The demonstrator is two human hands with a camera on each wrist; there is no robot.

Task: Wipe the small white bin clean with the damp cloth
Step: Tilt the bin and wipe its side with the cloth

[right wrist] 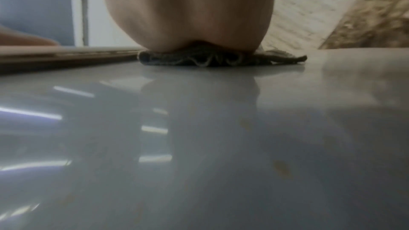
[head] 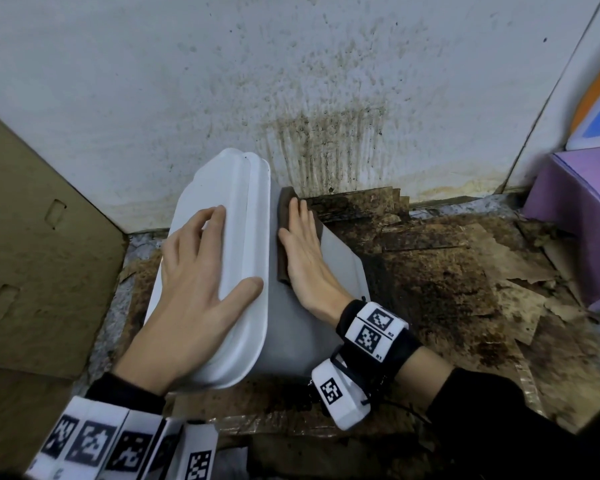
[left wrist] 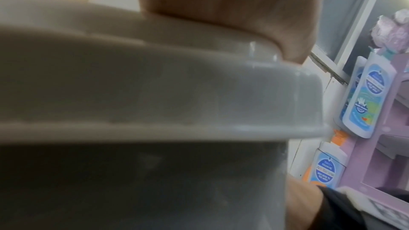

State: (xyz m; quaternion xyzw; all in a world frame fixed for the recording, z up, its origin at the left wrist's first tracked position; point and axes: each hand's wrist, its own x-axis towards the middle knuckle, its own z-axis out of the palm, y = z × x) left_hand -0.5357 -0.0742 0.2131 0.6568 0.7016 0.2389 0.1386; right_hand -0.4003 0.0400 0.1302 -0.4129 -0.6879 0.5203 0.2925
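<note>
Both hands flat: left hand [head: 194, 292] on bin [head: 291, 327], right hand [head: 305, 258] on cloth [head: 284, 216].

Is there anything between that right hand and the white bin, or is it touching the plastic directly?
Only the cloth. The right hand presses it flat against the side of the bin; nothing else lies between them. The left hand rests bare on the lid.
</note>
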